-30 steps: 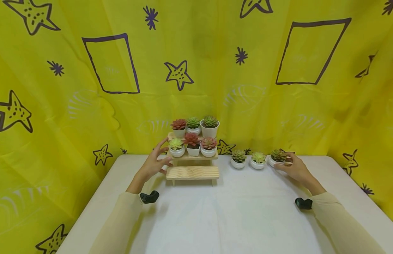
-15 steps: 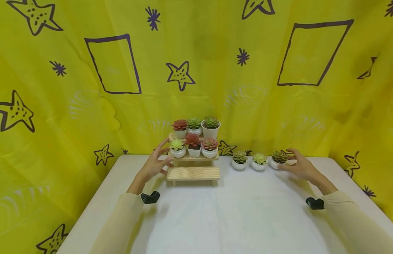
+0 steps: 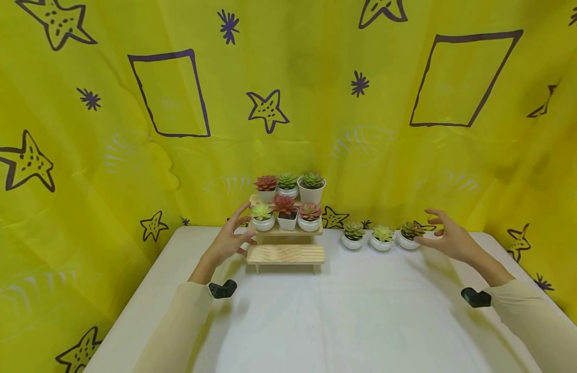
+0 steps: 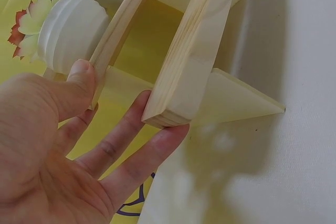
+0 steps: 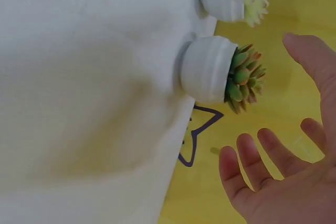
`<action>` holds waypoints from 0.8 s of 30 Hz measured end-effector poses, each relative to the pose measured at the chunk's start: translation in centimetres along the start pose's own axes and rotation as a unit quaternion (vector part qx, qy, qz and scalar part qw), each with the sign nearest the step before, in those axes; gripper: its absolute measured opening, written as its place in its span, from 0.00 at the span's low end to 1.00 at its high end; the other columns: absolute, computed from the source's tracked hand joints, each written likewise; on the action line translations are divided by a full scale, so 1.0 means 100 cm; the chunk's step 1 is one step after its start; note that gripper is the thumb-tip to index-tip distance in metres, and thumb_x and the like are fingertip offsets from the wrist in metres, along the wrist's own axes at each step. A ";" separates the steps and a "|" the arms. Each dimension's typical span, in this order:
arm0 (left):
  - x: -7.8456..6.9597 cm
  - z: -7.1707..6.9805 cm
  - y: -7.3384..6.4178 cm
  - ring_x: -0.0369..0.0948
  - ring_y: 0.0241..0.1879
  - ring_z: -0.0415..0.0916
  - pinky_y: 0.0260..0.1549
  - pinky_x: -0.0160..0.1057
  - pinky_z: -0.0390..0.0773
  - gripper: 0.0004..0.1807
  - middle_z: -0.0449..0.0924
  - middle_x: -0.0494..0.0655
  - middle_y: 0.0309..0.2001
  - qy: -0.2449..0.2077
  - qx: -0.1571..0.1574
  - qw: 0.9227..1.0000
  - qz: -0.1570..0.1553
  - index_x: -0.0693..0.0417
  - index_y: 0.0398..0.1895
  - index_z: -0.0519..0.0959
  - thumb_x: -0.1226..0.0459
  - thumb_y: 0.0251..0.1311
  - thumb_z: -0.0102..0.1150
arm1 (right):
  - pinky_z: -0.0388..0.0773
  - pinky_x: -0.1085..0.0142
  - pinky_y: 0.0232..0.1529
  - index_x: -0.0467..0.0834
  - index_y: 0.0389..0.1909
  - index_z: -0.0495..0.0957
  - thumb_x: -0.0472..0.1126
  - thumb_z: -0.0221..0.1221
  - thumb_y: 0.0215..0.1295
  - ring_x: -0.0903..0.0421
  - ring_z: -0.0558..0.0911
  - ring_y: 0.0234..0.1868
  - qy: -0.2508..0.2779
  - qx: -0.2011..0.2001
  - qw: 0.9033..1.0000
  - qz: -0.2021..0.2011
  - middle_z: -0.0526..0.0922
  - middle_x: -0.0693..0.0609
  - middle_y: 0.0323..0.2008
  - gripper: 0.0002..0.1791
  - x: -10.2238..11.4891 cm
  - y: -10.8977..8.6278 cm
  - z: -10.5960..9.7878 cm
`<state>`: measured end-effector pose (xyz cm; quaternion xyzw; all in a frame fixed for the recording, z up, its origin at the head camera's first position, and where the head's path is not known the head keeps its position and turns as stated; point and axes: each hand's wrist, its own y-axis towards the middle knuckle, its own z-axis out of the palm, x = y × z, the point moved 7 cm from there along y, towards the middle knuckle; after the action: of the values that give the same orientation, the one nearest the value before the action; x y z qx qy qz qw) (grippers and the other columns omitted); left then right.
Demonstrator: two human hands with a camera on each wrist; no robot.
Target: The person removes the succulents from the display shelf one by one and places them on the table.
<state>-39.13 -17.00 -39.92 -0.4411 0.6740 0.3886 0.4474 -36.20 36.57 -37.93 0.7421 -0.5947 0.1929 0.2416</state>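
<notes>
My left hand (image 3: 229, 239) rests its spread fingers against the left end of a three-tiered wooden plant stand (image 3: 286, 254). In the left wrist view, its thumb (image 4: 79, 85) lies at one tier's edge and two fingertips touch the end of the lowest tier (image 4: 184, 82). Small potted succulents fill the upper two tiers, among them a pale yellow-green one (image 3: 262, 220) near this hand. My right hand (image 3: 449, 238) holds nothing, its fingers spread and gently bent. It hovers just right of a green succulent with reddish tips in a white pot (image 3: 409, 239), apart from it in the right wrist view.
Left of that plant, a yellow-green succulent (image 3: 381, 238) and a dusty green one (image 3: 352, 236) stand in line along the back of the white table (image 3: 363, 311). A yellow patterned curtain (image 3: 307, 67) hangs behind and at both sides. The lowest tier carries no plants.
My right hand has let go of the rightmost succulent and drawn away to the right. The pot stays at the row's end. My left hand keeps its place at the stand.
</notes>
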 end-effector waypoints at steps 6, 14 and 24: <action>0.002 0.001 0.001 0.60 0.45 0.85 0.27 0.56 0.86 0.45 0.55 0.65 0.76 0.001 -0.004 1.000 -0.003 0.30 0.84 0.47 0.69 0.73 0.58 | 0.78 0.35 0.49 0.33 0.78 0.50 0.52 0.67 0.69 0.25 0.74 0.58 -0.004 -0.029 1.000 -0.009 0.66 0.24 0.67 0.50 0.008 0.000 -0.006; 0.001 0.001 0.000 0.58 0.44 0.85 0.27 0.56 0.86 0.45 0.56 0.64 0.76 -0.003 -0.008 1.000 0.001 0.28 0.83 0.48 0.69 0.74 0.57 | 0.80 0.38 0.46 0.36 0.77 0.55 0.53 0.67 0.69 0.28 0.76 0.56 0.004 -0.056 0.998 -0.025 0.69 0.26 0.66 0.47 0.023 0.002 -0.009; 0.000 0.001 0.000 0.60 0.44 0.85 0.27 0.58 0.86 0.45 0.56 0.64 0.76 0.000 -0.008 1.000 0.002 0.29 0.83 0.48 0.69 0.74 0.57 | 0.82 0.41 0.45 0.37 0.76 0.58 0.49 0.69 0.68 0.28 0.78 0.55 0.018 -0.070 0.996 -0.053 0.72 0.27 0.64 0.44 0.044 0.008 -0.006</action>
<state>-39.09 -16.91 -39.94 -0.4438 0.6714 0.3949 0.4430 -36.00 33.31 -34.76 0.7502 -0.5622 0.1515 0.3133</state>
